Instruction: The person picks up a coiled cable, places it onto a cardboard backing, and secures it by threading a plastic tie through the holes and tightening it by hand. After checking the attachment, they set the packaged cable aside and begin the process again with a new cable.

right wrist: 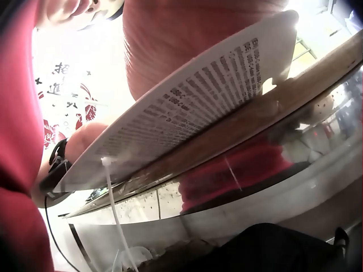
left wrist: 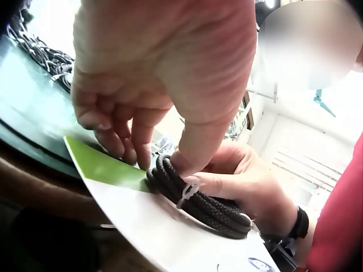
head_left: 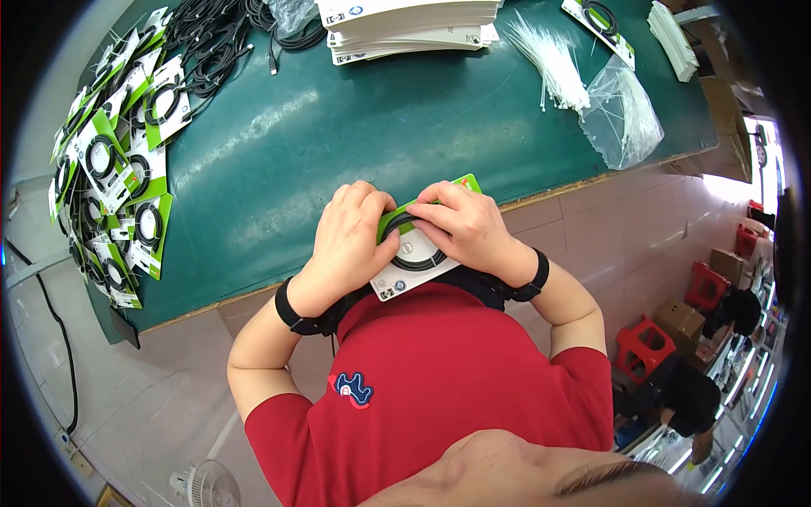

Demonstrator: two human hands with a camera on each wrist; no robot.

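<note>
A white and green card (head_left: 393, 283) carries a coiled black cable (head_left: 420, 263) and is held tilted at the table's near edge. My left hand (head_left: 351, 232) grips the coil at its left side, thumb inside the loop and fingers curled over the green part. Pinching the coil's top is my right hand (head_left: 469, 224), its thumb right at a white cable tie (left wrist: 190, 191) looped around the strands. On the card's printed back (right wrist: 193, 102), the tie's long tail (right wrist: 115, 209) hangs down from a hole.
A heap of carded cables (head_left: 106, 169) covers the green table's (head_left: 253, 194) left end. Loose black cables (head_left: 211, 42), a stack of cards (head_left: 410, 29) and white cable ties (head_left: 553, 68) lie along the back. A plastic bag (head_left: 621, 114) sits at the right.
</note>
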